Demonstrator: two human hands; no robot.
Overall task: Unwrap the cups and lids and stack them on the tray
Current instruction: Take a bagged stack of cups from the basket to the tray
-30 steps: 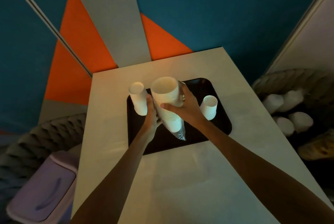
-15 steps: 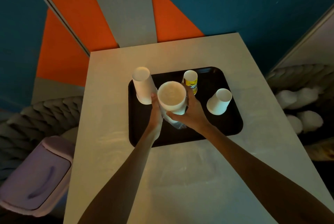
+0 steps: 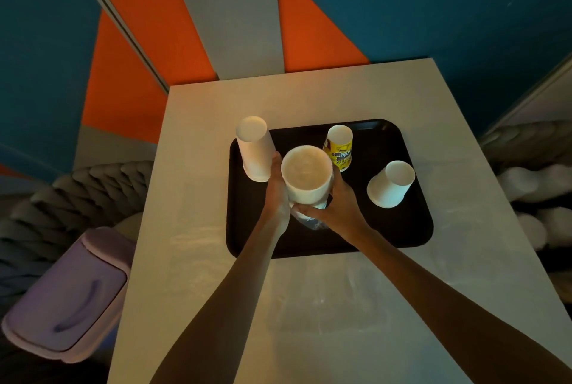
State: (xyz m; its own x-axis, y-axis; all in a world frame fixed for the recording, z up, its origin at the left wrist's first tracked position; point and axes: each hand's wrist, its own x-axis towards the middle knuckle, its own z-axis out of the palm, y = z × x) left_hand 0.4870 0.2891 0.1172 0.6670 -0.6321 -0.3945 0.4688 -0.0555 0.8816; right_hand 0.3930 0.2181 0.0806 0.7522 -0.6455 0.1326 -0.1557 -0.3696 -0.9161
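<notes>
On my feed the pale worktop point(image 3: 198, 260) carries a black tray point(image 3: 402, 229). Over the tray's middle, both hands hold a white cup stack point(image 3: 306, 173): the left hand point(image 3: 277, 194) wraps its left side and the right hand point(image 3: 340, 207) grips it low. A taller white stack point(image 3: 255, 148) stands at the tray's far left, a single white cup point(image 3: 391, 184) to the right and a yellow printed cup point(image 3: 339, 148) behind. Clear wrap point(image 3: 311, 222) bunches under the held stack.

Cup stack point(image 3: 306, 173) is now upright over the tray's point(image 3: 402, 238) middle, no longer tilted toward its near edge. Left hand point(image 3: 275, 194) and right hand point(image 3: 337, 207) grip lower, by the plastic wrap point(image 3: 309, 222). Yellow cup point(image 3: 339, 148) is uncovered behind.
</notes>
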